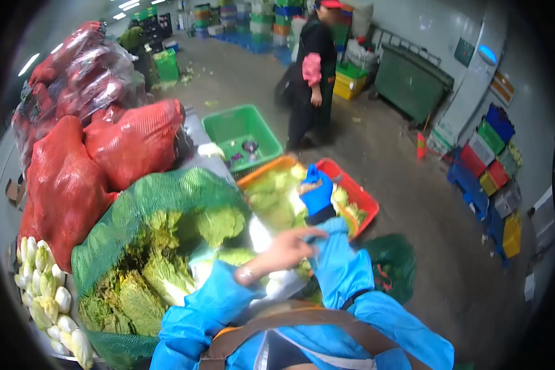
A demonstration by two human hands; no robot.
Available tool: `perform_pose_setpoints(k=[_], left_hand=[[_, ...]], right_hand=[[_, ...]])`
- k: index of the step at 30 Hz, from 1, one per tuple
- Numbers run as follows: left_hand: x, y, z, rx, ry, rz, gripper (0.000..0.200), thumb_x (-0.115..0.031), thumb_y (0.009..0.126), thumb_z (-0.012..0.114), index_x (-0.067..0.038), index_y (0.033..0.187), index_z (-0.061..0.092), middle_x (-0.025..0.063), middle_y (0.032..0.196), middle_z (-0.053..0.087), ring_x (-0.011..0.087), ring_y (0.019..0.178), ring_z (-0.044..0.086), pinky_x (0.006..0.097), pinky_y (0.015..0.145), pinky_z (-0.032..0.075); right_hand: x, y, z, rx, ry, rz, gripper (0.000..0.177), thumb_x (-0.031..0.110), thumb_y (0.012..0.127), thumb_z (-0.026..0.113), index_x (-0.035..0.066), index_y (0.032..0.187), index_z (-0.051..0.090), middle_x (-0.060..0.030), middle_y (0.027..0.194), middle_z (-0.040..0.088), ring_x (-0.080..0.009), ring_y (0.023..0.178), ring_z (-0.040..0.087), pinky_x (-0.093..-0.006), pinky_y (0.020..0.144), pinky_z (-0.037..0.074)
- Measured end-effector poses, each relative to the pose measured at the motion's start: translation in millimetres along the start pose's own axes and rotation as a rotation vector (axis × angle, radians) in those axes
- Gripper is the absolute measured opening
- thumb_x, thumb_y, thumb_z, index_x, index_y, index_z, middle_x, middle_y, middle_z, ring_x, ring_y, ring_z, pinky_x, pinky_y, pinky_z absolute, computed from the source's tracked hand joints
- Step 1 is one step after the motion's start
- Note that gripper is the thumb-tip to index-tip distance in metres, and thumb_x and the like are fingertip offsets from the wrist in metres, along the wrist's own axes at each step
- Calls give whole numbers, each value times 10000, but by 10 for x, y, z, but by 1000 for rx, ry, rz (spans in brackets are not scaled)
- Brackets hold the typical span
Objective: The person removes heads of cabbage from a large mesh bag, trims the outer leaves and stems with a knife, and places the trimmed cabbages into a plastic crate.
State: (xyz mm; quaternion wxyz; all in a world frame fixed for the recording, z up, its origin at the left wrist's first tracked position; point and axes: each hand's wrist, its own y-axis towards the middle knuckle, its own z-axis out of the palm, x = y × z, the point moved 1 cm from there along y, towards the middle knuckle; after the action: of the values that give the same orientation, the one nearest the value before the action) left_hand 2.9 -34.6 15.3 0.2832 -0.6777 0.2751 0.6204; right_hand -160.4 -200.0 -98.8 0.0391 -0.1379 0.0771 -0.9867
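Red net bags and a green net bag of cabbage crowd the left. An orange crate sits right in front. The grey floor on the right is wide open. The left hand pinches the shiny blue sleeve with its fingers. The gloved right hand is up; I cannot tell its fingers.

Right hand raised ahead of me, blue glove on, finger pose too blurred to tell. Left hand bare, crossed over, fingertips pinching my right sleeve just below the glove.
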Motion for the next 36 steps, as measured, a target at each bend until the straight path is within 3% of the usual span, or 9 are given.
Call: perform_pose_setpoints(k=[3, 4, 5, 9, 13, 15, 19, 26, 36], left_hand=[[370, -135, 85, 352, -80, -79, 474, -130, 844, 595, -150, 1296, 450, -90, 575, 412, 3, 487, 349, 174, 452, 291], [358, -179, 63, 235, -175, -120, 492, -125, 845, 594, -154, 1309, 432, -92, 566, 388, 4, 498, 346, 176, 457, 287], [315, -197, -7, 109, -245, -150, 510, -119, 846, 594, -159, 1322, 415, -94, 558, 364, 6, 508, 343, 179, 461, 284], [354, -288, 91, 289, -66, -192, 482, -129, 841, 612, -139, 1293, 444, -102, 557, 354, 7, 500, 319, 178, 459, 259], [416, -292, 52, 144, -124, -90, 478, -124, 832, 629, -132, 1278, 457, -111, 539, 351, -7, 506, 299, 172, 453, 238], [513, -251, 8, -18, -100, -69, 461, -141, 830, 638, -125, 1261, 477, -109, 531, 344, -7, 504, 288, 173, 463, 239], [493, -257, 130, 135, 46, -82, 446, -153, 829, 640, -158, 1253, 499, -93, 528, 352, 15, 511, 294, 184, 501, 275], [539, -265, 134, 162, 26, -72, 458, -151, 835, 627, -163, 1270, 484, -84, 529, 349, 21, 519, 297, 197, 501, 295], [597, -292, 197, 59, 39, -6, 343, -153, 835, 623, -136, 1173, 566, -80, 535, 376, 24, 519, 319, 197, 504, 317]], right_hand=[[5, 167, -427, 382, -6, 12, 151, 201, 841, 473, 199, 696, 514, 83, 501, 344, -81, 409, 335, -265, 371, 259], [44, 257, -603, 363, 38, 80, 115, 203, 821, 481, 172, 720, 528, 73, 557, 449, -87, 427, 382, -267, 388, 305], [-71, 7, -248, -150, 69, -121, 94, 198, 790, 488, 138, 749, 548, 38, 650, 550, -106, 454, 423, -271, 405, 342], [-293, 63, -268, -217, 42, -174, 88, 178, 757, 504, 116, 781, 563, 3, 708, 590, -127, 493, 444, -261, 462, 379], [-266, 200, -377, 126, 18, -14, 148, 193, 787, 506, 194, 641, 480, 64, 491, 337, -93, 411, 335, -259, 378, 264], [-428, 353, -427, 0, 14, -150, 165, 191, 800, 492, 183, 635, 482, 61, 501, 370, -90, 419, 357, -247, 382, 293], [-429, 140, -405, 159, 133, 75, 144, 200, 814, 506, 147, 687, 549, 41, 515, 448, -98, 425, 415, -256, 381, 348], [-448, 235, -469, -25, -94, -80, 106, 188, 823, 544, 128, 747, 586, 37, 640, 568, -83, 485, 481, -252, 443, 405], [-500, 105, -288, -70, -110, -24, 121, 223, 833, 553, 143, 744, 571, 37, 524, 471, -93, 447, 465, -249, 419, 396]])
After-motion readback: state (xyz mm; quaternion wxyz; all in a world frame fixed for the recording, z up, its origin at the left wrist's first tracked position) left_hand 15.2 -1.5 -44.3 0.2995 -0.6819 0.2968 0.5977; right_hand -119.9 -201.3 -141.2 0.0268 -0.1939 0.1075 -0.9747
